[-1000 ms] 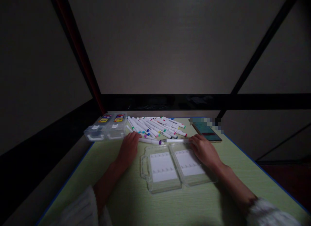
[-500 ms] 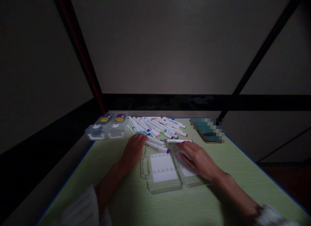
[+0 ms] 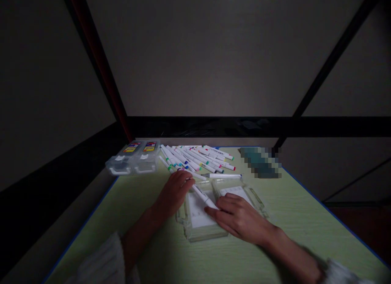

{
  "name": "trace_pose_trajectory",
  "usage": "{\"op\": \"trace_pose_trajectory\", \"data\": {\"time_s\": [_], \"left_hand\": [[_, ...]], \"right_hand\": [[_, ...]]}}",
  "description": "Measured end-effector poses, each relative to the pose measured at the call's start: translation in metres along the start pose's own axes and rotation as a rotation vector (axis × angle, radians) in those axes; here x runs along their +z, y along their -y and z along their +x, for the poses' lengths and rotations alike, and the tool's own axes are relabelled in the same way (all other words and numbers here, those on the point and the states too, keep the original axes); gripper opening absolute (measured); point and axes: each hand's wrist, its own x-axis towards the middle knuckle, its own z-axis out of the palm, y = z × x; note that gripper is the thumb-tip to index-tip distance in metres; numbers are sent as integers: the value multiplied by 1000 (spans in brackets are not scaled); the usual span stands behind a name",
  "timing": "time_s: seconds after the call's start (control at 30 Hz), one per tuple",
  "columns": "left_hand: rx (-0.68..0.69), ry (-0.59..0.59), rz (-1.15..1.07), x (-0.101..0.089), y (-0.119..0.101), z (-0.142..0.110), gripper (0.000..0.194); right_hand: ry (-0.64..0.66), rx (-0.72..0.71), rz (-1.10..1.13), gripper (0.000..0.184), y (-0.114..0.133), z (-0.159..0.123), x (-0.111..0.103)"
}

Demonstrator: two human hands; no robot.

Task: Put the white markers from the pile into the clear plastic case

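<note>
White is the marker [image 3: 202, 194], and I have it pinched at both ends: my left hand [image 3: 172, 194] closes on its far end, my right hand [image 3: 244, 219] on its near end. It slants from far left to near right, above the left half of the clear case [image 3: 207, 236], so it lies directly between my two grips. I count one open case, two closed boxes [image 3: 146, 166] at far left, one blurred phone [image 3: 259, 166] at far right, and one pen [image 3: 226, 176] just beyond the case. The far pile [image 3: 227, 167] overlaps too much for a sure count.
</note>
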Motion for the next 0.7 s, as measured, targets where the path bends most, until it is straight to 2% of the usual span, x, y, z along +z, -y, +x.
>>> {"op": "trace_pose_trajectory", "data": {"time_s": [0.1, 0.27, 0.47, 0.6, 0.7], "left_hand": [[-96, -43, -29, -2, -1, 0, 24], [-336, -57, -173, 0, -1, 1, 38], [-409, -4, -347, 7, -1, 1, 43], [-520, -42, -478, 10, -1, 2, 47], [-587, -62, -597, 11, 0, 4, 42]], "right_hand": [[-20, -28, 6, 21, 4, 1, 2], [-22, -46, 6, 17, 8, 1, 6], [-20, -46, 20, 16, 11, 1, 6], [-15, -48, 49, 18, 14, 1, 7], [0, -35, 72, 20, 15, 1, 7]]}}
